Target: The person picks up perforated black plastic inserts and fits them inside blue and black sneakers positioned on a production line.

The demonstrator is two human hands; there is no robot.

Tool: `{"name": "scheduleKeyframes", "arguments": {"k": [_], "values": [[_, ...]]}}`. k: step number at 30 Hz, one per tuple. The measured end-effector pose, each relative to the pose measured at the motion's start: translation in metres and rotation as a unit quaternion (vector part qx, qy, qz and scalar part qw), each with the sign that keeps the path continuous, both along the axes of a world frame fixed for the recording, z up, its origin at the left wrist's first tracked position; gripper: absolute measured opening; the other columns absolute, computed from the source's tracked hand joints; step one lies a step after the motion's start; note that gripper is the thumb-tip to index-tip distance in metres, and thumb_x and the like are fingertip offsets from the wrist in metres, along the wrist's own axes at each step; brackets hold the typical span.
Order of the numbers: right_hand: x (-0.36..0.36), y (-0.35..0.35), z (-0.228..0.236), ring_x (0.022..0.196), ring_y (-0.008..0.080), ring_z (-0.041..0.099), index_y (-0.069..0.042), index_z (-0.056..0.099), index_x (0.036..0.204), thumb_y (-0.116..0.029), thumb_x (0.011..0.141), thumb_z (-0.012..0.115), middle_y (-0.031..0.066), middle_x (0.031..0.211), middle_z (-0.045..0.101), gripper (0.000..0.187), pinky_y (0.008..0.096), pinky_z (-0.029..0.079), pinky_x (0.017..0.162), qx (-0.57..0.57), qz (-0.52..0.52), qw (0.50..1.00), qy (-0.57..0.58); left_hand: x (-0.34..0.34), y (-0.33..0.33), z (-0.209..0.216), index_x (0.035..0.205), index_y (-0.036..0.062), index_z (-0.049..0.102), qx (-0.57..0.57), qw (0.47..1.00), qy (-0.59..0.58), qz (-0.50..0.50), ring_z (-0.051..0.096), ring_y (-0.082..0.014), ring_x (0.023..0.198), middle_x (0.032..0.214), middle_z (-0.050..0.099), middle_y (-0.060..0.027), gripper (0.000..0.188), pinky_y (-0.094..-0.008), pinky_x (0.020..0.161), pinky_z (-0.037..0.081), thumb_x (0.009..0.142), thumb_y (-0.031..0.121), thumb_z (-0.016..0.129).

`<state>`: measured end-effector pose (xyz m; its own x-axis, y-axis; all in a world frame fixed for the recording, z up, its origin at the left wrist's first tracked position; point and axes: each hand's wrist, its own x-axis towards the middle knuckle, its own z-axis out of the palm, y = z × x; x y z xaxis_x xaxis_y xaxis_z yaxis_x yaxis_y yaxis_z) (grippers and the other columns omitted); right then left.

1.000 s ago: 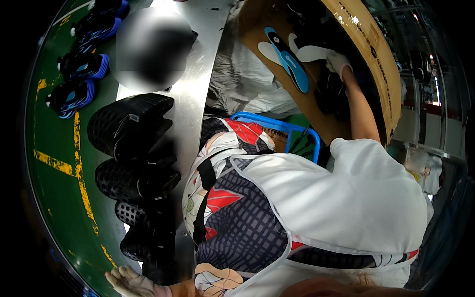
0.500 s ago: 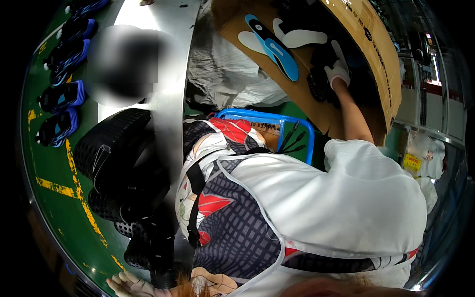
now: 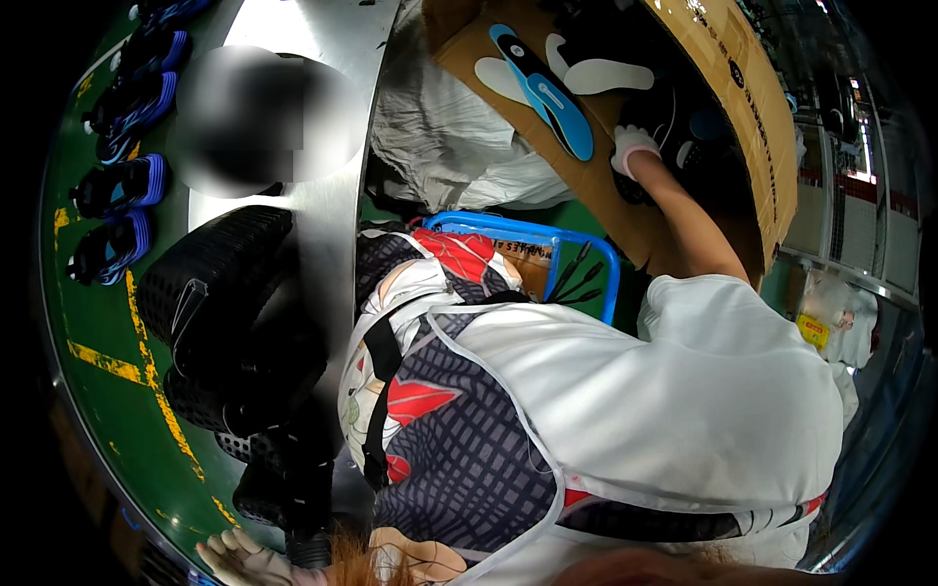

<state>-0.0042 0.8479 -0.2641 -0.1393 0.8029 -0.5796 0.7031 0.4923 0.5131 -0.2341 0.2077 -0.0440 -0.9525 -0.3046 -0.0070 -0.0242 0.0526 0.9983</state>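
Your right hand point(image 3: 630, 146) reached deep into the carton point(image 3: 752, 107), gloved fingers closed on a dark shoe point(image 3: 674, 117) by its far wall — grip firmly, lift straight out past the insoles point(image 3: 547, 83). Your left hand point(image 3: 239, 559) lay spread open, empty, at the belt's point(image 3: 107, 322) near edge.

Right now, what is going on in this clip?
A person in a white top leans over a large cardboard box. Their gloved right hand reaches into it, down among dark shoe parts, beside a blue insole and a white insole lying on the flap. The left hand, also gloved, rests low at the edge of a green conveyor next to stacked black mesh shoe uppers. Whether either hand grips anything cannot be told.
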Motion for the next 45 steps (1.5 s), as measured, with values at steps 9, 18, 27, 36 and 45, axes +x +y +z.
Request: {"name": "scheduleKeyframes", "arguments": {"k": [9, 18, 27, 36, 45], "values": [[0.018, -0.017, -0.01, 0.125, 0.0356, 0.043, -0.014, 0.043, 0.136, -0.04, 0.069, 0.077, 0.0174, 0.143, 0.038, 0.08, 0.0414, 0.038, 0.101, 0.058, 0.144, 0.978, -0.142, -0.001, -0.001, 0.001, 0.124, -0.0019, 0.055, 0.002, 1.0, -0.023, -0.015, 0.054, -0.0276, 0.096, 0.106, 0.055, -0.0125, 0.036, -0.0405, 0.089, 0.049, 0.098, 0.021, 0.044], [0.019, 0.008, 0.003, 0.119, 0.0371, 0.048, -0.014, 0.043, 0.133, -0.047, 0.068, 0.076, 0.017, 0.128, 0.051, 0.08, 0.0445, 0.045, 0.096, 0.058, 0.021, 0.994, -0.091, -0.011, -0.004, -0.005, 0.122, -0.0032, 0.056, 0.051, 0.996, -0.026, -0.072, 0.053, -0.0242, 0.091, 0.101, 0.055, -0.0115, 0.039, -0.0324, 0.077, 0.049, 0.098, 0.025, 0.043], [0.008, 0.018, -0.003, 0.122, 0.0391, 0.047, -0.011, 0.037, 0.14, -0.042, 0.065, 0.078, 0.0231, 0.134, 0.046, 0.091, 0.0443, 0.043, 0.1, -0.058, 0.018, 0.996, -0.06, -0.017, 0.001, -0.01, 0.126, -0.0018, 0.054, -0.035, 0.999, -0.027, -0.009, 0.052, -0.0235, 0.092, 0.109, 0.055, -0.0126, 0.047, -0.0324, 0.073, 0.047, 0.097, 0.034, 0.044], [-0.005, 0.07, 0.018, 0.126, 0.0358, 0.047, -0.01, 0.043, 0.138, -0.042, 0.065, 0.081, 0.02, 0.137, 0.047, 0.089, 0.0412, 0.041, 0.102, -0.088, -0.034, 0.952, 0.29, -0.01, -0.029, -0.015, 0.125, 0.0013, 0.056, -0.008, 0.999, -0.021, -0.044, 0.053, -0.0269, 0.094, 0.109, 0.055, -0.0125, 0.046, -0.0381, 0.081, 0.046, 0.097, 0.036, 0.046], [-0.079, 0.081, 0.081, 0.116, 0.0238, 0.052, -0.01, 0.049, 0.137, -0.046, 0.074, 0.077, 0.009, 0.129, 0.055, 0.078, 0.0378, 0.042, 0.094, -0.022, 0.01, 0.753, 0.658, -0.006, -0.024, -0.01, 0.125, 0.0015, 0.056, 0.025, 0.999, -0.014, -0.016, 0.054, -0.029, 0.099, 0.11, 0.056, -0.013, 0.043, -0.0427, 0.091, 0.046, 0.097, 0.033, 0.047]]}}
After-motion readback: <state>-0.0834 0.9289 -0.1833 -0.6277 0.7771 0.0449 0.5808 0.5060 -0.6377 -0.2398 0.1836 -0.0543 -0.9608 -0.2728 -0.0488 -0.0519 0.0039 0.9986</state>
